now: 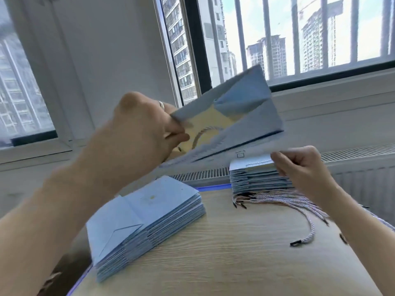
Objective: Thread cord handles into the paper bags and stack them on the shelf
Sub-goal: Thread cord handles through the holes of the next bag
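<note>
I hold a flat light-blue paper bag (pixel 239 116) up in the air above the table, blurred by motion. My left hand (pixel 141 129) pinches its left end, where a twisted cord handle (pixel 203 135) curves against the yellowish inside. My right hand (pixel 299 163) is curled at the bag's lower right corner and seems to pinch its edge. A stack of flat blue bags (pixel 145 223) lies on the table at the left. A second stack of bags (pixel 254 178) stands at the back right. Loose cord handles (pixel 284 204) with black tips lie in front of it.
The light wooden table (pixel 235 263) has a blue edge strip. Behind it run a radiator grille (pixel 201 175), a white sill and large barred windows. No shelf is in view.
</note>
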A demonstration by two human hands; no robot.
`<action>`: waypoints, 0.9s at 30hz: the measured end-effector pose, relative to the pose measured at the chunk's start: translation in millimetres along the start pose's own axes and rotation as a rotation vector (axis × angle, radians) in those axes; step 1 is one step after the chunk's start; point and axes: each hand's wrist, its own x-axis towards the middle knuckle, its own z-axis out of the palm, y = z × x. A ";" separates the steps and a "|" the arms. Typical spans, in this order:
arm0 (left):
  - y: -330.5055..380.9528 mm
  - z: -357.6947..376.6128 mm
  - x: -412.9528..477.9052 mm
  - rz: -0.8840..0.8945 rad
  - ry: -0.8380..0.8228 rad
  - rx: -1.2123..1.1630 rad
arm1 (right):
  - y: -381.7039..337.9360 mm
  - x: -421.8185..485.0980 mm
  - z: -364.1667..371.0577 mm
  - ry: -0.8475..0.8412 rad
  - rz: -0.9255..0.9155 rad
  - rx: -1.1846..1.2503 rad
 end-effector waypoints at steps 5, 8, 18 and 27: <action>-8.4 -13.7 15.8 0.501 -0.207 0.502 | -25.4 -3.4 11.5 0.271 -0.108 0.129; -2.1 -4.0 18.6 0.710 -0.276 0.542 | -47.6 -17.0 42.2 0.064 -0.197 0.081; 10.1 60.0 7.5 0.866 -0.199 0.464 | -52.9 -39.9 78.4 -0.380 -0.165 -0.033; -7.5 111.9 -39.8 0.666 0.290 0.435 | -41.1 -50.5 87.3 -0.488 -0.144 -0.375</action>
